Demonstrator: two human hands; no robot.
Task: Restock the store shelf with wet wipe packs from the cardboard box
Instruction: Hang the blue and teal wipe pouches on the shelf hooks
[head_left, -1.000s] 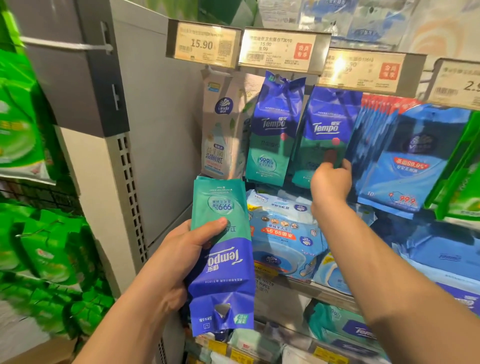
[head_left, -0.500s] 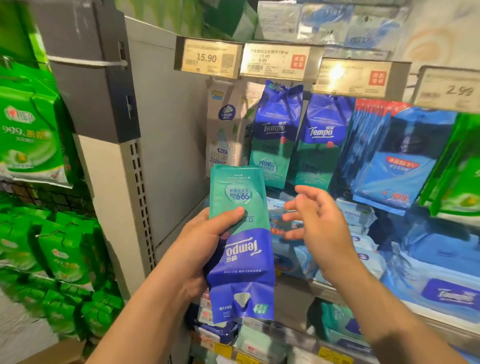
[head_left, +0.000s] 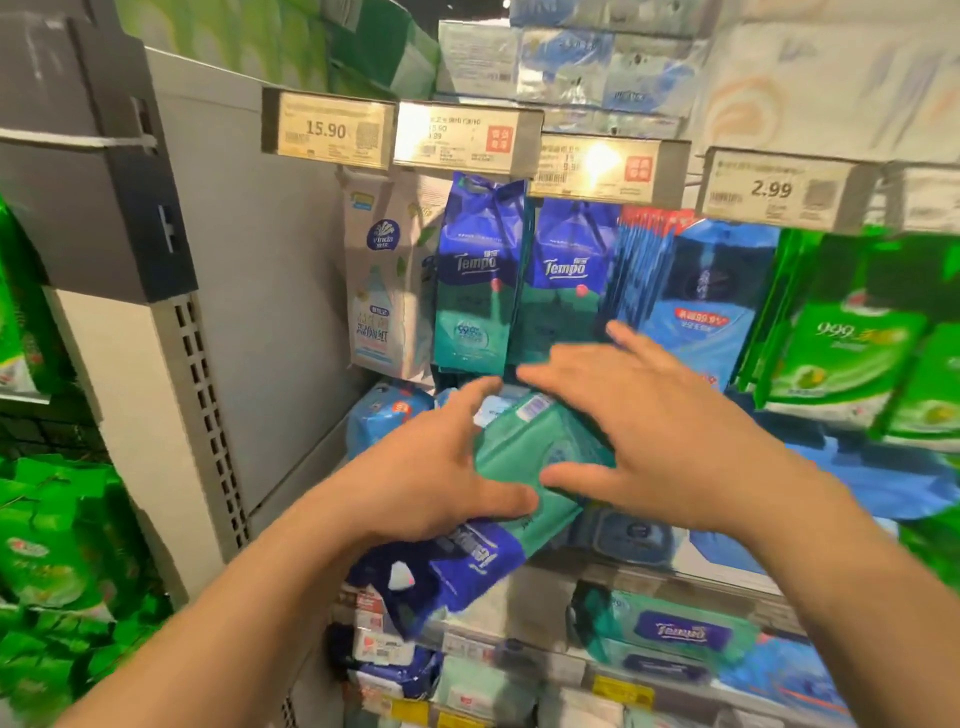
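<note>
Crowded shelf; pack between both hands.

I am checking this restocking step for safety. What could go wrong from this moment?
1. The Tempo pack lies tilted between the left hand and the right hand. The right fingers are spread, so the pack might slip during the handover.
2. The hanging Tempo packs sit just above the hands and could be knocked loose.
3. The picture is blurred by motion, so the grip cannot be judged exactly.
</note>
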